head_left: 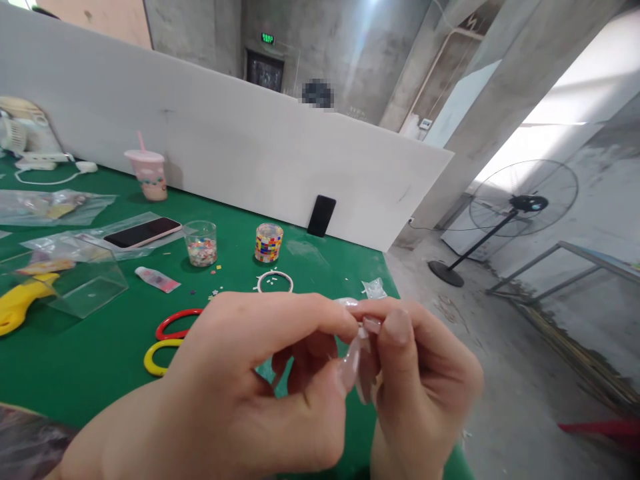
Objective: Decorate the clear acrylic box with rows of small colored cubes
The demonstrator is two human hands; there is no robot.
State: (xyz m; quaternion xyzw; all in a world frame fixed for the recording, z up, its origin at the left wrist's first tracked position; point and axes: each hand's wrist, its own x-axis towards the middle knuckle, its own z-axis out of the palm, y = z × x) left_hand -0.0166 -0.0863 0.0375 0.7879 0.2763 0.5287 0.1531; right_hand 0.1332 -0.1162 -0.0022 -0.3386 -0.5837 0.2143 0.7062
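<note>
In the middle foreground my left hand (260, 373) and my right hand (425, 373) meet fingertip to fingertip above the green table. Both are closed in a pinch. Whatever tiny piece lies between the fingertips is hidden by fingers and long glossy nails. Scissors with a red and a yellow handle loop (151, 361) lie left of my left hand, partly covered by it. Just beyond my hands lies a thin whitish ring (275, 272) with small white bits around it. Farther back stands a short round container with a colourful brick pattern (269, 245).
Left on the green table (100, 347) are a clear cup of colourful bits (202, 252), a small tube (157, 279), a phone (143, 232), a clear box (95, 287) and a pink cup (149, 175). A dark phone (321, 215) leans on the white partition (240, 147).
</note>
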